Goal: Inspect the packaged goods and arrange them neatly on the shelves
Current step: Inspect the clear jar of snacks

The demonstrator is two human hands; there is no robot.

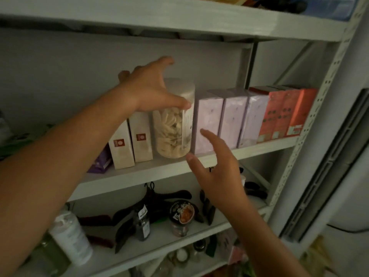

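- Counting along the middle shelf (159,173) gave ten packaged goods: one purple packet (99,162) at the far left, two white boxes with red square marks (122,145), one clear canister (172,132) of pale pieces, three lilac boxes (208,124) and three orange-red boxes (285,112).
- They all stood upright in one row, except the purple packet, which leaned at the end.
- The clear canister stood between the second white box and the first lilac box, close against both.
- The left hand (149,86) lay over the canister's upper left part, with the thumb across its front wall and the fingers straight, spread and rising above its top.
- Whether the palm pressed on the lid could not be told.
- The right hand (217,168) hung in front of the shelf edge, fingers spread and holding nothing. Its fingertips lay before the first lilac box, and contact could not be judged.
- On the lower shelf (159,243) were one white bottle (69,234), one small dark bottle (142,222), one jar with a printed round lid (181,215) and a tangle of dark hangers (159,196) too murky to count.
- The dim light blurred the box labels, and the frame cut off the goods on the upper shelf (179,19).
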